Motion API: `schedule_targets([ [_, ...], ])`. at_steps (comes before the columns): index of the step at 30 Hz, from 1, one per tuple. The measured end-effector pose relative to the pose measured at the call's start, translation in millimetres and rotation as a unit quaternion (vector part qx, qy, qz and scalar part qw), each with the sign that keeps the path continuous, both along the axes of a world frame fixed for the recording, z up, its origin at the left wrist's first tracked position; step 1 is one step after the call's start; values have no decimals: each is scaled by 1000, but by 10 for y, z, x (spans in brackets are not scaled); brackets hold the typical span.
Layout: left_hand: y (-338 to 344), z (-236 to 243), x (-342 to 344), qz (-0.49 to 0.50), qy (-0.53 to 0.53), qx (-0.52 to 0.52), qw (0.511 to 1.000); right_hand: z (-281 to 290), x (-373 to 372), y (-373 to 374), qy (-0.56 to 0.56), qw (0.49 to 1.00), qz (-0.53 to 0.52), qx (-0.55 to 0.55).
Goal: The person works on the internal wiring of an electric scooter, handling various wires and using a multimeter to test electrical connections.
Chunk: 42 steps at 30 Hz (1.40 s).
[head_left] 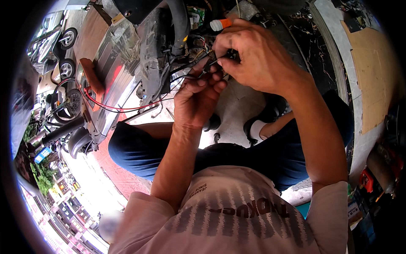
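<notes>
Head view: the left hand (195,101) turns its palm up, its curled fingers closed on dark wires (188,65); the ends of these wires vanish among the fingertips. Just above, the right hand (262,57) bends over with fingers curled. An orange-and-white piece (220,24) pokes out past its knuckles, the rest covered, so I cannot tell whether this hand grips it, nor what sits between thumb and forefinger. The dark wires lie beside a dusty grey frame (150,55), just below a thick black hose (181,25) cut off by the top edge. Small coloured strands behind the hands blur into shadow. A red wire (127,109) runs in from the left; its end near the left wrist is hard to follow.
</notes>
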State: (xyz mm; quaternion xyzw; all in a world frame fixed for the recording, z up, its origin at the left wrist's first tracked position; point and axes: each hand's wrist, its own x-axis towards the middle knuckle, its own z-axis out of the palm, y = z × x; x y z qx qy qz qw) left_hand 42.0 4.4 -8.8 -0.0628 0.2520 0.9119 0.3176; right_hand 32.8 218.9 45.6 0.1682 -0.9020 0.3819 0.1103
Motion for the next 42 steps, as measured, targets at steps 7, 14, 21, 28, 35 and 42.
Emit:
schedule_targets([
  [7, 45, -10, 15, 13, 11, 7, 1000, 18, -7, -1, -15, 1000, -2, -13],
  [14, 43, -143, 10, 31, 4, 38, 999, 77, 0, -12, -32, 999, -1, -19],
  [21, 83, -90, -6, 29, 13, -10, 999, 27, 2, -47, 22, 1000, 9, -18],
  [28, 102, -66, -1, 30, 17, -14, 999, -24, -7, -102, 50, 999, -8, -20],
  [35, 109, -55, 4, 36, 17, -10, 999, 18, -2, -92, 44, 999, -12, 10],
  [42, 86, -98, -4, 26, 37, -8, 999, 158, 7, -67, -26, 998, 6, 50],
])
